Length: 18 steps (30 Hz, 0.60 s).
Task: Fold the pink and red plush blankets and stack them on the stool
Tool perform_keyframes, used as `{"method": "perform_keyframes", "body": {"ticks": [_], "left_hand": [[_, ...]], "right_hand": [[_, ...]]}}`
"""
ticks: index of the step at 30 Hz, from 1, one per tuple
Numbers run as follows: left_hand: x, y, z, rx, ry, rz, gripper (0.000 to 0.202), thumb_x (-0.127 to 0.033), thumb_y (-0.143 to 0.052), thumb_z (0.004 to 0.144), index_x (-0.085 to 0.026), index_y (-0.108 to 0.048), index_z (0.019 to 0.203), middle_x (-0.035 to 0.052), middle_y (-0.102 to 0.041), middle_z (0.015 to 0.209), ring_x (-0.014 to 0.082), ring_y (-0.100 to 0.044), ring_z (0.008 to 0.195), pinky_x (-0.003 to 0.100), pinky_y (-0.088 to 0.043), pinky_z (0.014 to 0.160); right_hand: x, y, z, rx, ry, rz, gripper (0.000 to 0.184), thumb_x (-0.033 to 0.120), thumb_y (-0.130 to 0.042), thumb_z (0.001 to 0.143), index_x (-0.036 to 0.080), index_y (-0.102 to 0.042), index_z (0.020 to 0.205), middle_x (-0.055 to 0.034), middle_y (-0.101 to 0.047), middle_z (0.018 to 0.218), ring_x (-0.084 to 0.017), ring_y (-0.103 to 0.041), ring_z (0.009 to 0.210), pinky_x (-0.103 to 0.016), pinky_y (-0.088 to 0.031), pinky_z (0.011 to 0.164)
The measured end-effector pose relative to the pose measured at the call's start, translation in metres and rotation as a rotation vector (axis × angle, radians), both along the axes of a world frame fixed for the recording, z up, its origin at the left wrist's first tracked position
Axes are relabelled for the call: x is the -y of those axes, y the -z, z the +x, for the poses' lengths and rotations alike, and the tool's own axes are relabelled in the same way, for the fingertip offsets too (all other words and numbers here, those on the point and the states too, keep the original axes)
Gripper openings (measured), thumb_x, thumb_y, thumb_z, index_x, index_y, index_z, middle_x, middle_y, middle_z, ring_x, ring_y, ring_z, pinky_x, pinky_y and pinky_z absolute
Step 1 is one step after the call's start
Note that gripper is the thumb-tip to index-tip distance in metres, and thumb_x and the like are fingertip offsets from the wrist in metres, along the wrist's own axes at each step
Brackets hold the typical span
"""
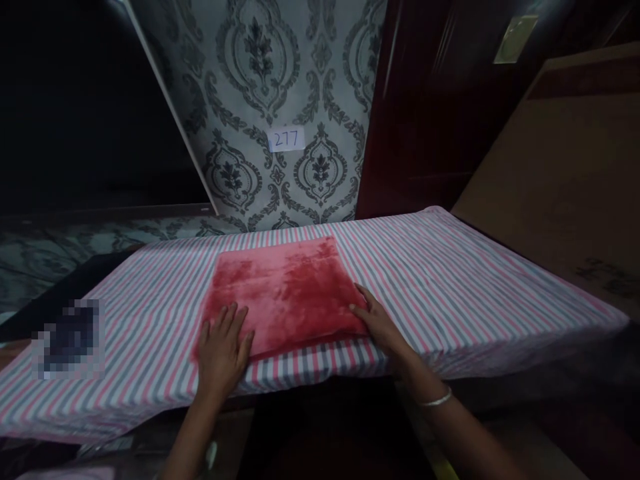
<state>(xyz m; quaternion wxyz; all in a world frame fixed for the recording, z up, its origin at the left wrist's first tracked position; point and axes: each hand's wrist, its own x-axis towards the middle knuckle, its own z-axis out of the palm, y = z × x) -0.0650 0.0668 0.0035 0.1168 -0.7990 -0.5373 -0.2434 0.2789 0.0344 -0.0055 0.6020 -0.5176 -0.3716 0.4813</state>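
Note:
A folded red plush cloth (pixel 287 290) lies flat on a table covered with a pink, grey and white striped sheet (pixel 450 280). My left hand (pixel 223 350) rests palm down on the cloth's near left corner, fingers spread and flat. Against the cloth's near right edge, my right hand (pixel 377 323) lies open too, fingers stretched along the side. A silver bangle (pixel 436 400) circles my right wrist. Neither hand grips anything.
A patterned grey wallpaper wall with a small label reading 277 (pixel 286 139) stands behind the table. A dark red door (pixel 425 107) is at the back right, and a brown board (pixel 560 167) leans on the right. A blurred dark object (pixel 70 337) sits at the table's left end.

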Motion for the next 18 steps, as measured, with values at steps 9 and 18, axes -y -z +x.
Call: {"method": "perform_keyframes", "body": {"ticks": [9,18], "left_hand": [[0.0,-0.028,0.033,0.003,0.091,0.019,0.047,-0.037,-0.039,0.1,-0.022,-0.06,0.139,0.013,-0.06,0.146,0.0309,-0.05,0.14,0.059,-0.03,0.12],[-0.088,-0.09,0.051,-0.158,-0.059,-0.217,0.062,-0.043,-0.042,0.099,-0.016,-0.042,0.155,0.0177,-0.035,0.164,0.0338,-0.028,0.153,0.063,-0.021,0.122]], "right_hand": [[0.017,0.0,0.008,0.303,0.086,0.011,0.08,0.064,-0.068,0.076,0.021,-0.054,0.142,-0.0119,-0.073,0.112,-0.033,-0.069,0.102,-0.051,-0.055,0.091],[-0.076,-0.087,-0.045,1.113,-0.083,0.301,0.068,0.042,-0.048,0.096,0.017,-0.037,0.159,-0.0113,-0.033,0.166,-0.029,-0.023,0.155,-0.049,-0.017,0.125]]}}
